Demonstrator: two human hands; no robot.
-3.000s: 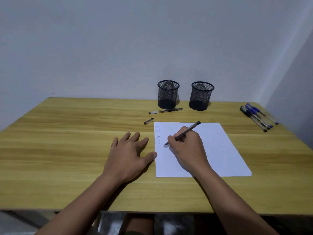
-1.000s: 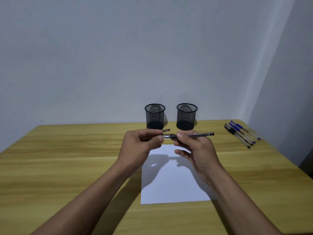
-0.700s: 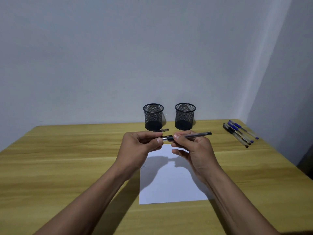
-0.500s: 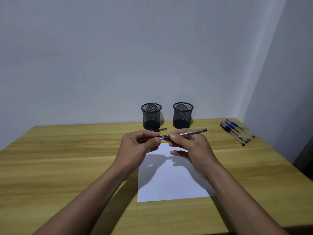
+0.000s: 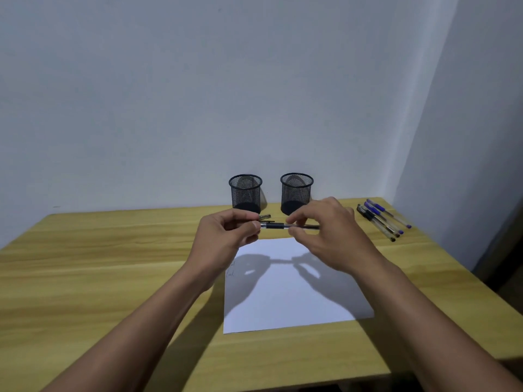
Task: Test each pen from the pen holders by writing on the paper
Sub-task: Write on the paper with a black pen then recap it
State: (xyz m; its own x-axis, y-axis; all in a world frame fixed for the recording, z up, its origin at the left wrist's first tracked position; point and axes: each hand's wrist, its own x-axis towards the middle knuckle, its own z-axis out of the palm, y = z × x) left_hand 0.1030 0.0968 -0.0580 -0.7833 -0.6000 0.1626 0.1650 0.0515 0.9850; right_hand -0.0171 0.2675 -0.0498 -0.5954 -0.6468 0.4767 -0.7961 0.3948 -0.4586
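Both hands hold one black pen (image 5: 278,226) level above the white paper (image 5: 294,295). My left hand (image 5: 226,239) pinches its left end, where the cap sits; my right hand (image 5: 329,234) pinches the barrel with fingertips. The paper lies on the wooden table (image 5: 113,264) and carries faint scribbles at its left edge. Two black mesh pen holders, the left holder (image 5: 245,193) and the right holder (image 5: 296,192), stand at the back by the wall; no pens stick out of them. Behind my left hand another pen (image 5: 265,217) lies on the table, mostly hidden.
Several blue and black pens (image 5: 382,220) lie in a row at the table's back right corner. A wall closes the back and another the right side. The table's near edge runs along the bottom of the view.
Three seconds ago my right hand wrote on the paper while the left lay flat. Since then both hands lifted the pen; my left hand now grips its cap end, and my right fingers have shifted.
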